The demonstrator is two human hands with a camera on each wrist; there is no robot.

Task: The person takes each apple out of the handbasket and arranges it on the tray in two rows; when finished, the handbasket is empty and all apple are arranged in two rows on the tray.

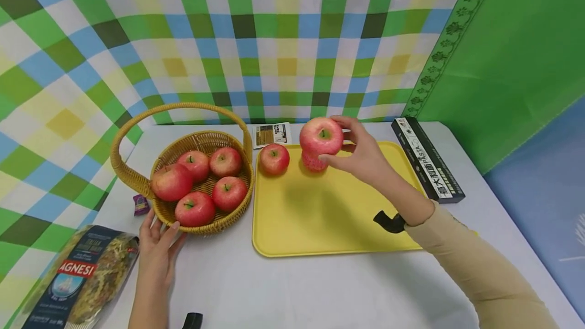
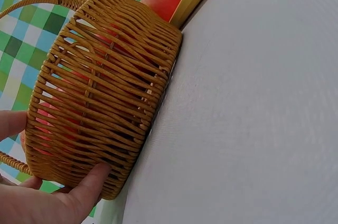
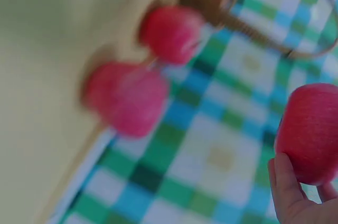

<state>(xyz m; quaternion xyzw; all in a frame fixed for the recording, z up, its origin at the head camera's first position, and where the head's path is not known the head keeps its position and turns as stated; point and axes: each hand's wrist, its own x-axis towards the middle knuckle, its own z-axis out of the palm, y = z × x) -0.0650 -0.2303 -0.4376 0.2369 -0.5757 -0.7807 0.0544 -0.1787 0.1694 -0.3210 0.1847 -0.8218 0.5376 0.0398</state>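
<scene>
Right hand (image 1: 361, 154): fingers curled round a red apple (image 1: 321, 135), held in the air above the far end of the yellow tray (image 1: 329, 217).
Held apple, wrist view: right wrist view shows it (image 3: 310, 134) with fingertips (image 3: 285, 182) under its lower edge; blurred, grip detail unclear.
Tray apples: two rest on the tray's far edge, one (image 1: 274, 159) near the basket, another (image 1: 314, 161) half hidden below the held apple in the head view; right wrist view shows both apart.
Left hand (image 1: 157, 245): fingers straight, resting against the near wall of the wicker basket (image 1: 137, 176).
Left wrist view: thumb (image 2: 87, 187) pressed on the weave; apples show only as red through gaps.
Basket contents: five apples (image 1: 196, 187), head view only.
Table (image 1: 283, 288): pasta bag (image 1: 77, 278) near left, pasta box (image 1: 427, 159) just right of the tray.
</scene>
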